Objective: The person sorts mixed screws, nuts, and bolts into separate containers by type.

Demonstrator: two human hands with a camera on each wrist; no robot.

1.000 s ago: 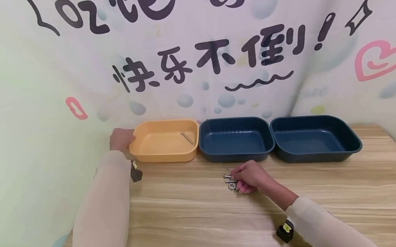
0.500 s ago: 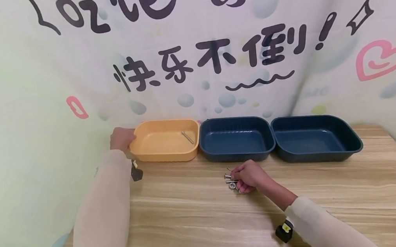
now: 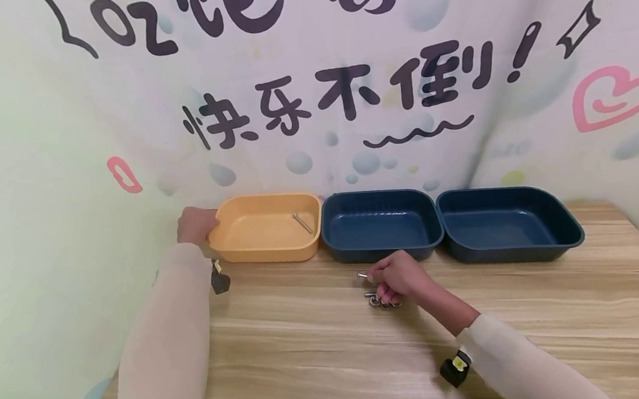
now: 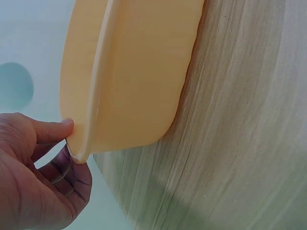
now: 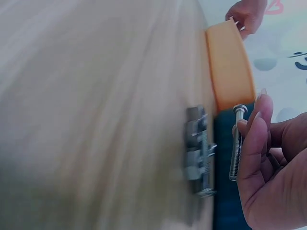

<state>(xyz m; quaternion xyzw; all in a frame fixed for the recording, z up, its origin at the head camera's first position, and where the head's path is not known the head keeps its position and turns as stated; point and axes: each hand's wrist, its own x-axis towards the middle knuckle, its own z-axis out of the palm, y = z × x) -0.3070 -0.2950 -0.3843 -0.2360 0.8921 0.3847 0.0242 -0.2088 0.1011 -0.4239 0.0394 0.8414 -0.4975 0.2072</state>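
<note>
Table (image 3: 310, 352) is basically streaky tan woodgrain. Light orange tub (image 3: 264, 255) near its far left corner, navy for the middle tub (image 3: 381, 253) and right-hand tub (image 3: 507, 253). Bolts (image 5: 236, 151) are silver, backdrop (image 3: 261, 160) white with black lettering (image 3: 348, 99), pink hearts (image 3: 610, 104).

Bolt (image 5: 236, 148): shiny metal. Orange tray (image 3: 264, 255): smooth matt plastic. Blue trays (image 3: 379, 232): glossier plastic. Table (image 3: 310, 352): wood-grained.
</note>
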